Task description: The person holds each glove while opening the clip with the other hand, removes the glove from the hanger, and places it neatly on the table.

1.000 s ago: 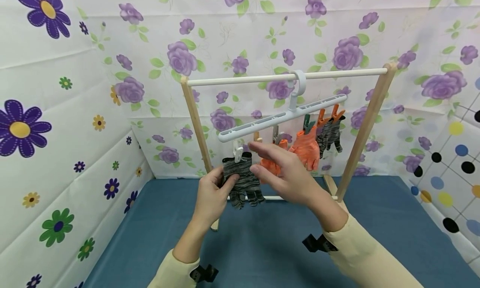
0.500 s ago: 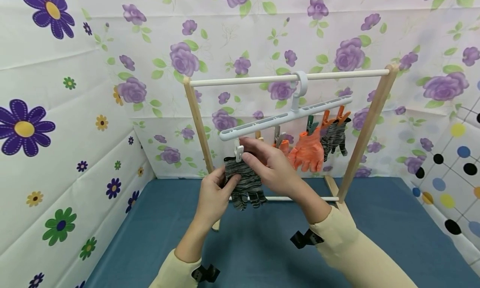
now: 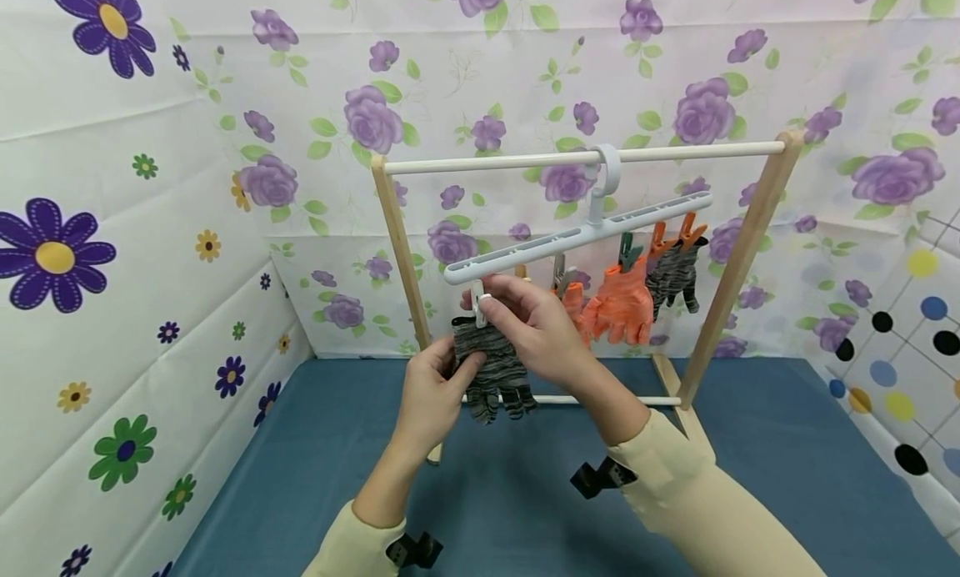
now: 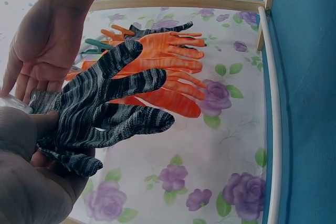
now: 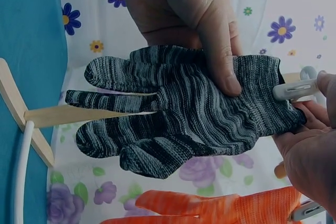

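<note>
My left hand [image 3: 426, 393] pinches the side of a black-and-grey striped knit glove [image 3: 495, 368], thumb on the front. The glove hangs fingers down under the low left end of a pale clothes hanger [image 3: 547, 245]. A white clothespin [image 3: 477, 298] sits on the glove's cuff. My right hand [image 3: 551, 335] pinches this clothespin between thumb and fingers. In the right wrist view, the clothespin [image 5: 296, 89] overlaps the dark cuff edge and the right thumb presses its outer end. The left wrist view shows the glove's fingers [image 4: 115, 98] spread apart.
Orange gloves [image 3: 621, 302] and another striped glove [image 3: 675, 277] hang from the hanger by green, grey and orange clothespins. The hanger hooks over the white rod [image 3: 480, 163] of a wooden rack [image 3: 738, 268]. A blue cloth [image 3: 315, 444] covers the table; flowered sheets stand around.
My right hand has moved left onto the white clothespin, from being held apart with fingers extended to pinching it. The left hand keeps its grip on the glove. The view shifts slightly.
</note>
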Tool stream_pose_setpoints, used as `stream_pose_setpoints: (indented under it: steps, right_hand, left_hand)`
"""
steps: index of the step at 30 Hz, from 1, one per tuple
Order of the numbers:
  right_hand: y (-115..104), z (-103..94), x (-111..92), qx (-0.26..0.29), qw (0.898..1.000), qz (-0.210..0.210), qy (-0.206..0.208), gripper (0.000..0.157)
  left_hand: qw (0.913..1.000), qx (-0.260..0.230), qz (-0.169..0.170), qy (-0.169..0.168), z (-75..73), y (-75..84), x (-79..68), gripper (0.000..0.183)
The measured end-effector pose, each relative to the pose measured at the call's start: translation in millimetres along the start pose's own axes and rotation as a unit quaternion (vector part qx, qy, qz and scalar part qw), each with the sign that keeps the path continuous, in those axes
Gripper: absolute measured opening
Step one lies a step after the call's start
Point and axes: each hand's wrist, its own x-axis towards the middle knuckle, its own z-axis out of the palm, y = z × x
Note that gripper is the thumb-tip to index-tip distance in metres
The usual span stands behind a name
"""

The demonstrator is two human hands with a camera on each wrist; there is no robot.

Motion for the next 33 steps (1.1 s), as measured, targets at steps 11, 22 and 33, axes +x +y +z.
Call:
stream_pose_setpoints:
  steps: [11, 22, 33]
  right_hand:
    - [2.2, 4.2, 3.8, 0.029, 0.999, 0.008, 0.034, 0.034]
    - [9.7, 6.4, 7.0, 0.059, 0.997, 0.004, 0.051, 0.031]
    - [9.5, 5.7, 8.6, 0.076, 0.996, -0.008, 0.051, 0.030]
  left_hand:
    - [0.9996, -0.021, -0.010, 0.014, -1.1, -2.5, -3.0, 0.021]
    - [0.9996, 0.012, -0.009, 0.024, -5.4, -7.0, -7.0, 0.013]
    - [0.9996, 0.000, -0.019, 0.021, -9.1, -12.2, -10.7, 0.018]
